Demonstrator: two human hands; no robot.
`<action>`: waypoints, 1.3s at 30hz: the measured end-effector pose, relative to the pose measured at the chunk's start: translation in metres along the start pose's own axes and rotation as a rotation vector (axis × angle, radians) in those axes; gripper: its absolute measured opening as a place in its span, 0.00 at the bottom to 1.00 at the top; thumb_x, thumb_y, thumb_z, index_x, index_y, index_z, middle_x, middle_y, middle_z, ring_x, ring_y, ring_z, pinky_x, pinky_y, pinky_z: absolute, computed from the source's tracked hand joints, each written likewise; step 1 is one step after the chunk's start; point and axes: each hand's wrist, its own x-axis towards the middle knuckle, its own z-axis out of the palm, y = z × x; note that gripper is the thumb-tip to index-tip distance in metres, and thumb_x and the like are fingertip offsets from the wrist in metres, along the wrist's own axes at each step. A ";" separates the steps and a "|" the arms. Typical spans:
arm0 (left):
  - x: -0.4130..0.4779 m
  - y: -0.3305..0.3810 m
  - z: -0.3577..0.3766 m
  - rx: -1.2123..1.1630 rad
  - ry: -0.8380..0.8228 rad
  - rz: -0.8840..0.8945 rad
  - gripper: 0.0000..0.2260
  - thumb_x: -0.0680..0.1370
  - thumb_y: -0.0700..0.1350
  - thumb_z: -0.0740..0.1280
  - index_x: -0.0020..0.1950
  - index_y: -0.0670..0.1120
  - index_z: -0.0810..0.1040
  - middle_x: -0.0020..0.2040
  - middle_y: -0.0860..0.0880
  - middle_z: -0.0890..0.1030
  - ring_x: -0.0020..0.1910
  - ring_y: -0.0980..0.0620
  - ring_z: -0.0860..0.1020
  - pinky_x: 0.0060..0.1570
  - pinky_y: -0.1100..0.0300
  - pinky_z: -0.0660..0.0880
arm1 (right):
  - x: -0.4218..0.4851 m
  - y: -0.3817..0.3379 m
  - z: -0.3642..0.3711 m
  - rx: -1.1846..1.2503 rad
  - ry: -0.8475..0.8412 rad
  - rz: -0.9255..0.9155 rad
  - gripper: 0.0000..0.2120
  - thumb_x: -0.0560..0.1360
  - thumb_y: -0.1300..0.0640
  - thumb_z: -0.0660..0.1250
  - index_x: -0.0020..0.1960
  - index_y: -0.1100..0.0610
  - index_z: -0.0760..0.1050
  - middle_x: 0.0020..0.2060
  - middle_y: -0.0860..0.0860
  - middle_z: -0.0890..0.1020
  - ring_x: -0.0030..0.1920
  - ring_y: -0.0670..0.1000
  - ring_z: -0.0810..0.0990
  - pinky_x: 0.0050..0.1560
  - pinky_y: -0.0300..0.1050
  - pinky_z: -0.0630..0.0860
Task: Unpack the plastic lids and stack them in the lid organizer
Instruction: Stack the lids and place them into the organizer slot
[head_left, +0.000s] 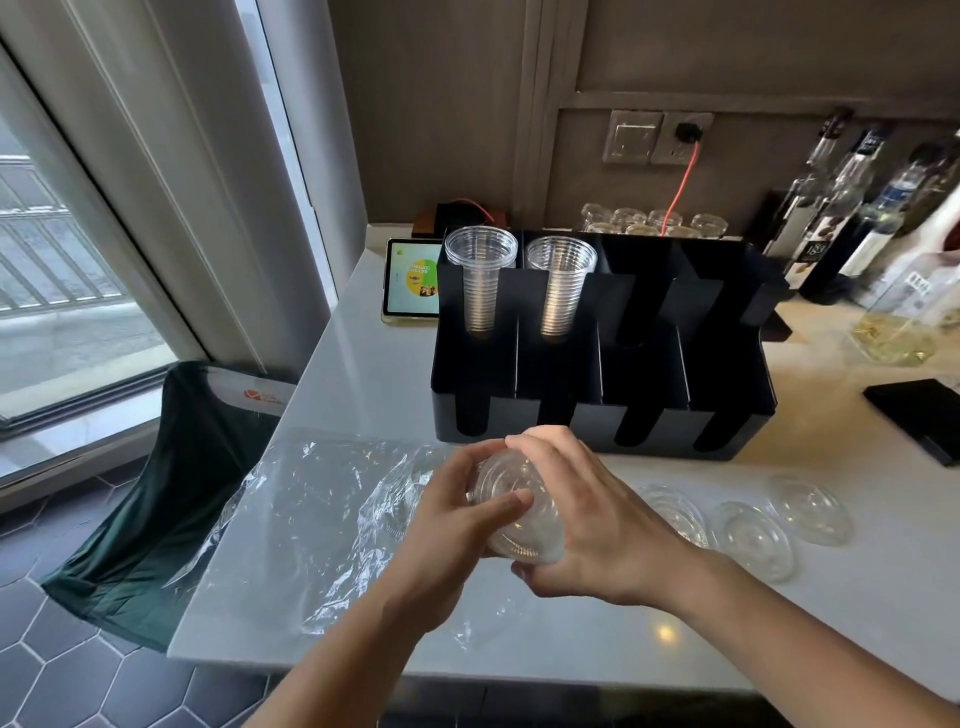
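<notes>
A stack of clear plastic lids (511, 512) is held between both hands just in front of the black lid organizer (602, 364). My left hand (457, 512) grips its left side and my right hand (587, 514) wraps over its top and right side. Crumpled clear plastic wrap (311, 514) lies flat on the counter to the left. Three more clear lids rest on the counter to the right: one (675, 512) beside my right hand, another (756, 540) further right, and a third (810, 509) beyond it. The organizer's front slots look empty.
Two stacks of clear cups (480, 275) (561, 283) stand in the organizer's back left slots. A tablet (410, 280) leans behind it. Bottles (883, 208) and glasses (654, 221) line the back right. A black pad (919, 415) lies at right. A dark chair (156, 493) sits left of the counter edge.
</notes>
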 end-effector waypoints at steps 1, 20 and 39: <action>0.000 0.000 -0.001 0.014 -0.003 0.004 0.19 0.70 0.43 0.74 0.60 0.52 0.81 0.56 0.44 0.84 0.53 0.43 0.84 0.44 0.50 0.81 | 0.000 -0.001 -0.001 0.008 0.000 0.006 0.48 0.60 0.42 0.75 0.72 0.38 0.51 0.68 0.39 0.61 0.68 0.41 0.65 0.62 0.27 0.63; 0.002 0.012 -0.007 -0.085 -0.006 -0.047 0.23 0.71 0.46 0.72 0.66 0.47 0.79 0.59 0.34 0.81 0.53 0.38 0.83 0.46 0.49 0.80 | 0.006 0.006 -0.008 -0.027 -0.003 0.110 0.54 0.58 0.41 0.77 0.78 0.47 0.54 0.66 0.41 0.65 0.61 0.40 0.68 0.51 0.16 0.59; -0.005 0.000 -0.051 0.388 0.298 0.353 0.12 0.73 0.49 0.71 0.56 0.53 0.82 0.49 0.54 0.86 0.49 0.56 0.83 0.47 0.61 0.77 | 0.018 0.021 -0.021 -0.036 0.028 0.201 0.56 0.57 0.36 0.74 0.78 0.40 0.50 0.64 0.35 0.65 0.55 0.40 0.71 0.49 0.31 0.68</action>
